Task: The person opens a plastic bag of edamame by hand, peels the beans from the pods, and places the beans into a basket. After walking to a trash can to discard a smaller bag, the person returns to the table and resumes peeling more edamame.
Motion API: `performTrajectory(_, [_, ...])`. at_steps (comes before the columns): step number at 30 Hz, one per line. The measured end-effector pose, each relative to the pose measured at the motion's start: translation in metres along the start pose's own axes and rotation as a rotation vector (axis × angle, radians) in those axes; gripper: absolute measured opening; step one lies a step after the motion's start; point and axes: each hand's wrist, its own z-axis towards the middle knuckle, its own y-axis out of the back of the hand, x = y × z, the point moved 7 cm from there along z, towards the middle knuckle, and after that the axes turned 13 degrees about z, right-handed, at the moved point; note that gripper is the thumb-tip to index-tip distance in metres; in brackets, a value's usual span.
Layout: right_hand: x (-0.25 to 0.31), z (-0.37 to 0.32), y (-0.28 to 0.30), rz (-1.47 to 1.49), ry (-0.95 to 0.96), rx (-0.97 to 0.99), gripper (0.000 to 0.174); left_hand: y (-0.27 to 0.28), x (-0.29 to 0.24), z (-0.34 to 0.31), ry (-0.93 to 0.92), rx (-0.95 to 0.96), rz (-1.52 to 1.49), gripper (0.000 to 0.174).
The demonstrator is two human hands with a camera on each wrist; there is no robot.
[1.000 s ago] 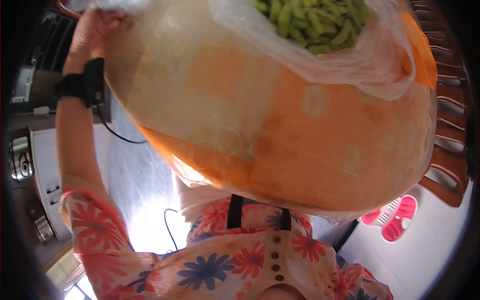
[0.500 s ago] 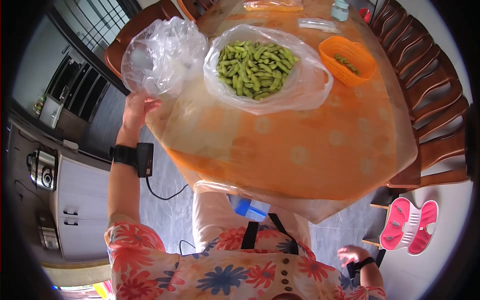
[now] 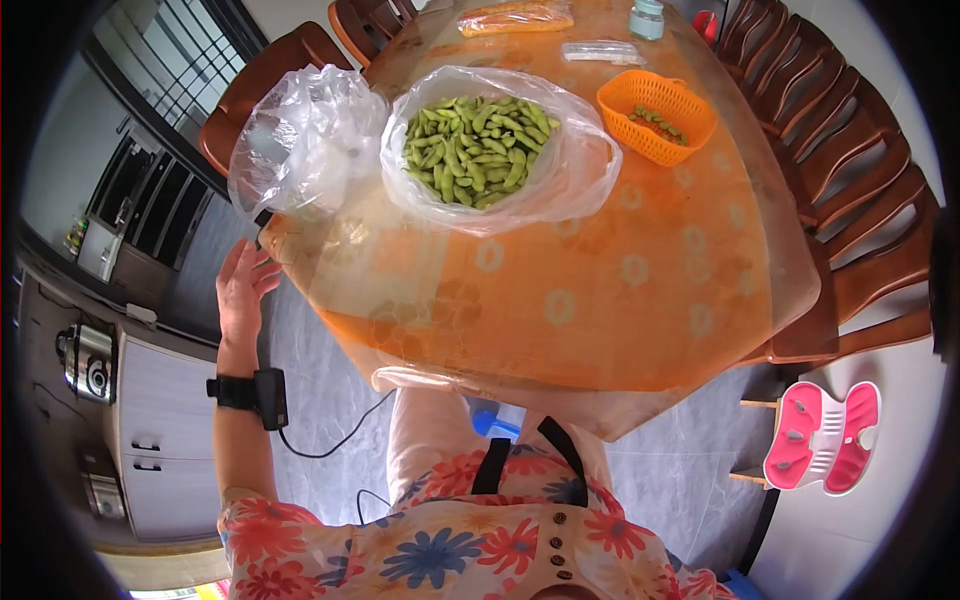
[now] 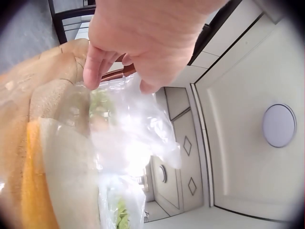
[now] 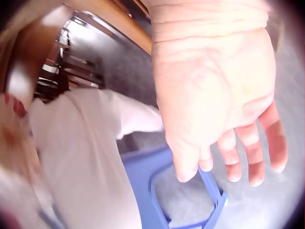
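In the head view my left hand (image 3: 245, 290) is off the table's left corner, fingers loosely extended and holding nothing. Just beyond it on the table lies a crumpled clear plastic bag (image 3: 310, 145); the left wrist view shows this hand (image 4: 143, 43) overlapping the bag (image 4: 138, 119). To the bag's right, an open white plastic bag (image 3: 580, 190) is full of green edamame pods (image 3: 475, 150). My right hand is outside the head view. The right wrist view has it (image 5: 214, 95) hanging empty, palm showing, fingers relaxed, above the floor beside a light trouser leg.
An orange basket (image 3: 655, 120) with a few pods stands right of the white bag. Farther back are a packaged orange item (image 3: 515, 17) and a jar (image 3: 646, 18). Wooden chairs (image 3: 860, 240) line the right side. A blue plastic stool (image 5: 147, 176) is below my right hand.
The head view has swung to show the whole table. My left hand has drawn back from the clear bag. My right hand, visible at lower right half a second ago, has left the head view.
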Motion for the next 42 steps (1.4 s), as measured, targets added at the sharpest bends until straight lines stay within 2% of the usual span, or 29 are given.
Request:
performTrajectory(5, [-0.037,0.007,0.014,0.070,0.031,-0.004,0.038,0.004,-0.009,-0.014,-0.057,-0.025,0.081,0.045])
performTrajectory(11, [-0.081,0.008,0.038,0.145,0.063,-0.002,0.037,-0.025,-0.043,-0.032,-0.132,0.070,0.126,0.035])
performTrajectory(16, [-0.106,-0.004,0.072,0.193,0.102,-0.022,0.036,-0.064,-0.078,-0.050,-0.316,0.249,0.144,0.020])
performTrajectory(23, [-0.110,-0.018,0.123,0.231,0.175,-0.048,0.036,-0.083,-0.089,-0.068,-0.261,0.361,0.285,0.017])
performTrajectory(25, [-0.113,-0.024,0.132,0.247,0.193,-0.060,0.035,-0.093,-0.090,-0.070,-0.238,0.445,0.336,0.018])
performTrajectory(29, [-0.117,-0.030,0.143,0.278,0.236,-0.082,0.035,-0.117,-0.097,-0.070,-0.300,0.514,0.320,0.018])
performTrajectory(30, [-0.080,-0.049,0.111,0.287,0.250,-0.089,0.035,-0.125,-0.099,-0.065,-0.306,0.513,0.314,0.018])
performTrajectory(31, [-0.007,-0.095,0.119,0.203,0.393,-0.356,0.035,-0.135,-0.103,-0.059,-0.350,0.529,0.337,0.018])
performTrajectory(32, [0.070,-0.141,0.104,0.091,0.270,-0.522,0.027,-0.146,-0.105,-0.052,-0.392,0.545,0.358,0.017])
performTrajectory(33, [0.108,-0.151,0.135,0.048,0.304,-0.631,0.023,-0.157,-0.110,-0.042,-0.503,0.490,0.410,0.016])
performTrajectory(34, [0.143,-0.183,0.151,-0.024,0.461,-0.702,0.021,-0.168,-0.117,-0.032,-0.614,0.435,0.460,0.015])
performTrajectory(35, [0.194,-0.229,0.125,-0.188,0.550,-0.789,0.021,-0.180,-0.120,-0.023,-0.615,0.439,0.446,0.015])
performTrajectory(36, [0.239,-0.275,0.090,-0.210,0.652,-0.859,0.024,-0.191,-0.130,-0.018,-0.742,0.364,0.517,0.014])
performTrajectory(37, [0.268,-0.309,0.071,-0.284,0.750,-0.892,0.027,-0.202,-0.140,-0.016,-0.868,0.283,0.584,0.013])
performTrajectory(38, [0.292,-0.339,0.052,-0.360,0.847,-0.924,0.031,-0.213,-0.144,-0.011,-0.872,0.285,0.559,0.013])
performTrajectory(40, [0.335,-0.381,0.001,-0.373,0.920,-0.954,0.032,-0.235,-0.155,-0.015,-1.084,0.182,0.731,0.010])
performTrajectory(41, [0.357,-0.392,-0.024,-0.433,0.988,-0.932,0.032,-0.249,-0.152,-0.012,-1.040,0.230,0.858,0.010])
performTrajectory(42, [0.378,-0.400,-0.051,-0.493,1.056,-0.907,0.032,-0.257,-0.150,-0.011,-1.042,0.239,0.836,0.010])
